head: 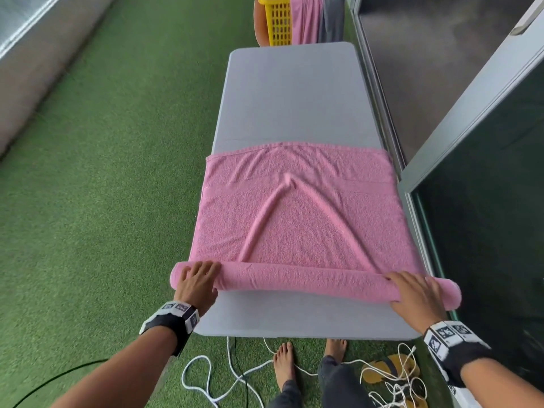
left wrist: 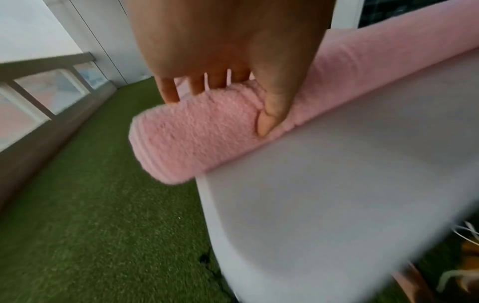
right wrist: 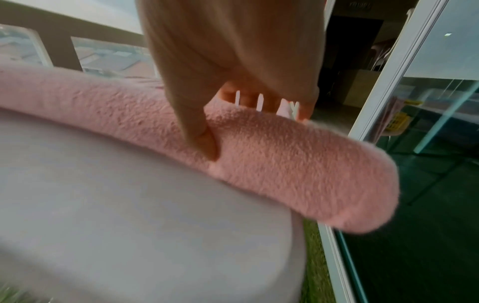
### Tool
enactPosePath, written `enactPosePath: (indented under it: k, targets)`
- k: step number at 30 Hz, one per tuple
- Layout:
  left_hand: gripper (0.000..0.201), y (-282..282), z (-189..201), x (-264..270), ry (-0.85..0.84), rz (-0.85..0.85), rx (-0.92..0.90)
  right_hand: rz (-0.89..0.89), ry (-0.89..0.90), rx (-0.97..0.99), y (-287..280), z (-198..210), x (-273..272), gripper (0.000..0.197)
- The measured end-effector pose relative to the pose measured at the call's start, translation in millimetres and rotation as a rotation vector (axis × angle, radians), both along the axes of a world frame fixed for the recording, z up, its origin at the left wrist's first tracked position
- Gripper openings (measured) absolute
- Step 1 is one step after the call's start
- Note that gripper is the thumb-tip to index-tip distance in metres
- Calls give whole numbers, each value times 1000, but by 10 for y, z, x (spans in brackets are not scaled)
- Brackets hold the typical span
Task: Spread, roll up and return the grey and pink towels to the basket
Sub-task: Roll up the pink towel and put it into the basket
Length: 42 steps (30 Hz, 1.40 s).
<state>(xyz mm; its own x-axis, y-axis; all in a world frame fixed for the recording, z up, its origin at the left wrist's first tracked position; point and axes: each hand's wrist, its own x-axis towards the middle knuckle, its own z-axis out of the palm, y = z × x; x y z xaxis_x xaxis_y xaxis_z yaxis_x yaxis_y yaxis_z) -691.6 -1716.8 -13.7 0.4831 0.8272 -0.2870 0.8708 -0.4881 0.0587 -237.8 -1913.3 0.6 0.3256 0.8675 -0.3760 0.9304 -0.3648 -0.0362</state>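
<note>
Both your hands curl over the rolled near end of the pink towel (head: 300,213), left hand (head: 196,282) and right hand (head: 416,293) each with thumb tucked under the roll, on the grey table (head: 294,95). Beyond it, the yellow basket (head: 278,22) has pink and grey cloth hanging beside it.

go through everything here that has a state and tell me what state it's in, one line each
Pink terry towel: near end rolled into a tube, the rest flat and creased on the grey padded table.
Left hand: fingers over the roll's left end, thumb pressed into it.
Right hand: fingers over the roll's right end, thumb pressed in.
Yellow slatted plastic basket: upright beyond the table's far end, pink and grey cloth beside it.
</note>
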Motion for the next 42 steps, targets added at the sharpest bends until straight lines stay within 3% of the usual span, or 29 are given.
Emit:
enactPosePath:
  k: [4, 13, 16, 19, 21, 23, 25, 27, 29, 30, 32, 34, 36, 37, 39, 41, 42]
  targets:
    - [32, 343, 196, 184, 147, -42, -12, -26, 69, -73, 387, 215, 121, 56]
    - [31, -76, 174, -70, 100, -16, -81, -65, 94, -117, -36, 171, -137, 53]
    - [29, -100, 233, -177, 187, -68, -261, -83, 227, -375, -79, 252, -131, 36]
    - [26, 48, 345, -231, 199, -63, -515, -65, 412, -525, -8, 272, -6, 49]
    - [33, 170, 376, -196, 173, -70, -419, -94, 393, -364, 35, 286, 60, 42]
    - [48, 218, 375, -143, 36, -7, -190, -171, 315, -31, 34, 236, 103, 37]
    - [57, 171, 343, -62, -58, 30, -153, -191, 344, 126, 41, 218, 58, 43]
    - [74, 52, 241, -4, 53, -44, -238, -93, 345, 1, -8, 198, -60, 59]
    - [87, -42, 121, 22, 137, -57, -213, -17, 185, -103, -53, 100, -144, 73]
    - [80, -50, 76, 36, 112, -23, -178, -6, 114, -108, -41, 65, -158, 73]
    - [47, -36, 75, 98, 64, 24, -105, 1, 35, -115, 78, 123, -164, 62]
    - [23, -7, 145, 179, 129, 0, -129, 9, 96, -270, 237, 188, -134, 52]
    - [13, 89, 276, 251, 216, -9, -235, -9, 251, -425, 364, 244, -55, 40]
    - [14, 167, 335, 267, 237, 10, -282, -19, 309, -411, 408, 276, -14, 34]
    - [30, 318, 343, 247, 203, 34, -262, -67, 307, -174, 471, 315, 62, 24]
    - [53, 368, 281, 231, 88, 53, -142, -144, 232, 111, 488, 288, 56, 28]
    - [59, 344, 242, 234, 35, 66, -118, -157, 248, 156, 484, 277, 18, 30]
